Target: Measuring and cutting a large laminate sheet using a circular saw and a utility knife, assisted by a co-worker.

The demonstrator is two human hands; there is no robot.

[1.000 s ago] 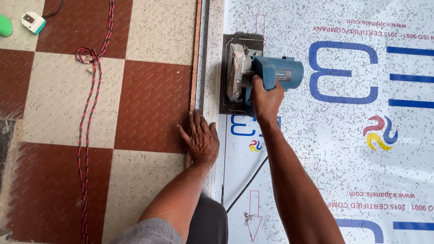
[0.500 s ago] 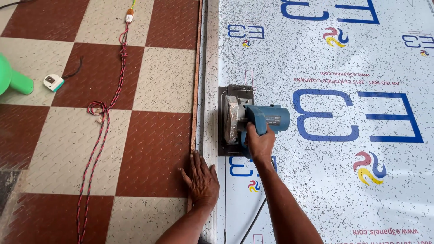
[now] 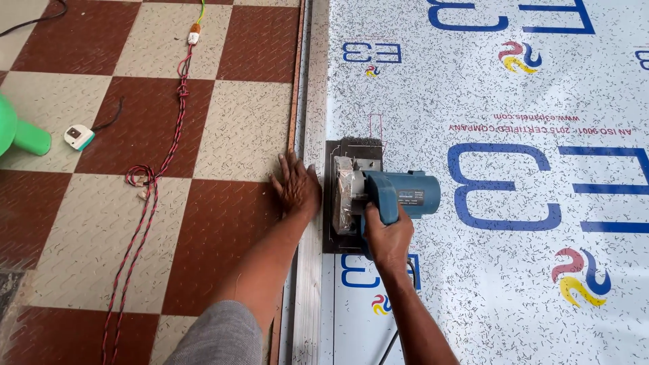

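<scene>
A blue hand-held circular saw [image 3: 395, 192] with a dark base plate [image 3: 351, 149] sits on a large white speckled panel [image 3: 514, 284] printed with blue and coloured marks. My right hand [image 3: 387, 236] is closed around the saw's rear handle. My left hand [image 3: 295, 184] lies flat with spread fingers on the panel's left edge, pressing a long metal straightedge [image 3: 307, 297] that runs beside the saw's base. The saw's black cord [image 3: 390, 345] trails down past my right forearm.
Left of the panel is a brown and cream chequered floor [image 3: 108, 223]. A red and black twisted cable [image 3: 145, 209] runs along it. A small white plug adapter [image 3: 79, 136] and a green plastic object [image 3: 20, 132] lie at the far left.
The view has shifted so the saw and hands sit lower in frame. The saw has advanced along the straightedge, and my left hand has moved up beside its base plate.
</scene>
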